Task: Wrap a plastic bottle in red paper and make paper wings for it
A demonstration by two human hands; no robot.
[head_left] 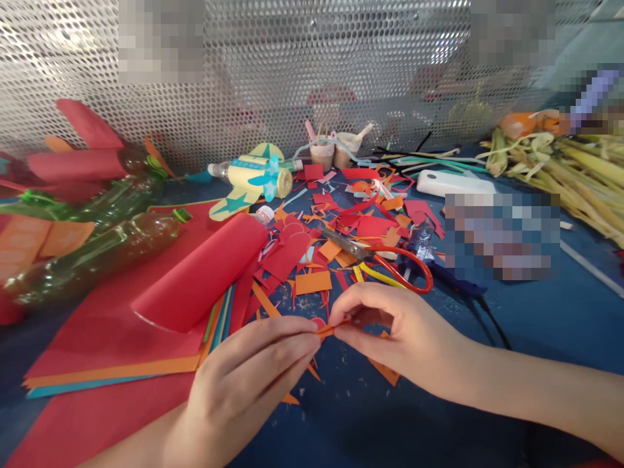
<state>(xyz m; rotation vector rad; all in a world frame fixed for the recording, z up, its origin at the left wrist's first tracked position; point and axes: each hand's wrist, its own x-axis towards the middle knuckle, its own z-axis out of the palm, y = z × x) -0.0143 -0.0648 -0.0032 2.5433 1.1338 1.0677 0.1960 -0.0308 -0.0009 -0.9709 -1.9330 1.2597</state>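
Between the fingertips of both hands is a small piece of orange paper [326, 331], mostly covered by the fingers. My left hand [258, 370] pinches its left end, and my right hand [385, 325] pinches the other end between thumb and forefinger. Just beyond the left hand, a plastic bottle wrapped in red paper [199, 273] lies on its side on a stack of coloured sheets [92, 331]. Scissors with red-orange handles [380, 253] rest, blades apart, on red and orange paper scraps [313, 282] past the right hand.
Green plastic bottles [102, 260] lie at the left. A yellow bottle model with blue stars [253, 179] lies at the back, near two small cups [322, 156]. A dark blue glue gun [443, 273] with its cord, a white case [455, 183] and dried husks [570, 169] are at the right.
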